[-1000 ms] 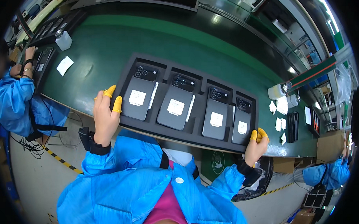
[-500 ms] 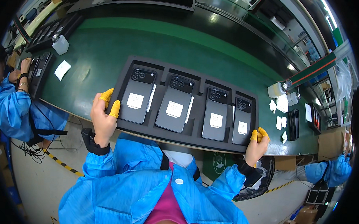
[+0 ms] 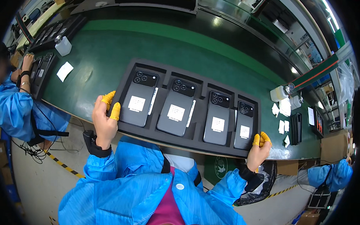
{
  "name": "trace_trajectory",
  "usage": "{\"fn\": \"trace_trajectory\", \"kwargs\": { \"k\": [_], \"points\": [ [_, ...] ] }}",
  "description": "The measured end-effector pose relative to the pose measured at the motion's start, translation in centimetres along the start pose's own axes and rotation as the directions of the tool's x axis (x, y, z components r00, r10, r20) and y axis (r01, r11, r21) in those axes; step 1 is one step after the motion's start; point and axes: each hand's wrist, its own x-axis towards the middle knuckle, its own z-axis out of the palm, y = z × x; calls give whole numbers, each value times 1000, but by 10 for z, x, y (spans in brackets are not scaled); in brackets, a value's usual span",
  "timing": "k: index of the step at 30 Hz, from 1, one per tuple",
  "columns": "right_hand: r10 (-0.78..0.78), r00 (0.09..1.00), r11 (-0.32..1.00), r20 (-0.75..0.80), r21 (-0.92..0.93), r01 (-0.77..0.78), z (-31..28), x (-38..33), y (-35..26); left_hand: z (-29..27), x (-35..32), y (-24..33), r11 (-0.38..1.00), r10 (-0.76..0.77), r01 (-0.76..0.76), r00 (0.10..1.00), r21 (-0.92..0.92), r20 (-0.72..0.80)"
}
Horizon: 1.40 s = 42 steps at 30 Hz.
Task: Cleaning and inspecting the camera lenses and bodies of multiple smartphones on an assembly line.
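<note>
A dark grey foam tray lies at the near edge of the green workbench, slightly slanted. My left hand is closed on its left end, and my right hand grips the near right corner. Yellow finger cots cover some fingertips on both hands. In the tray's slots rest several dark smartphones, backs up, camera blocks at the far end: the leftmost phone, a second phone, a third phone and the rightmost phone. Each back carries a white label.
Left, a white bottle and white paper sit near more trays; a co-worker's hand is beside them. Right, bottles, white wipes and narrow black trays stand on the bench.
The whole view has shifted slightly, so the bench and tray appear a little lower. Both hands keep their hold, and the phones stay in their slots.
</note>
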Motion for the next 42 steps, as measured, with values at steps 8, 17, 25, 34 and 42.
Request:
{"fn": "trace_trajectory", "kwargs": {
  "k": [8, 17, 25, 34, 42],
  "points": [
    [-17, 1000, 1000, -25, -10, 17, 2, -1, 3, 2, 0, -3, 999, 15, -16, 1000, -35, -24],
    [27, 1000, 1000, 2, 13, -27, 7, -6, 4, -4, 4, -7, 999, 33, -35, 997, 30, 64],
    [21, 1000, 1000, 6, -14, -21, -2, -1, -12, -2, 5, -16, 994, 12, -25, 992, 105, 124],
    [88, 996, 993, 21, 75, -90, 5, -11, -13, -14, 13, -1, 981, -152, 121, 966, 155, 208],
    [11, 974, 959, 226, 274, -74, 37, -27, -41, -42, 46, -7, 890, -304, 180, 919, 418, 250]
  ]
}}
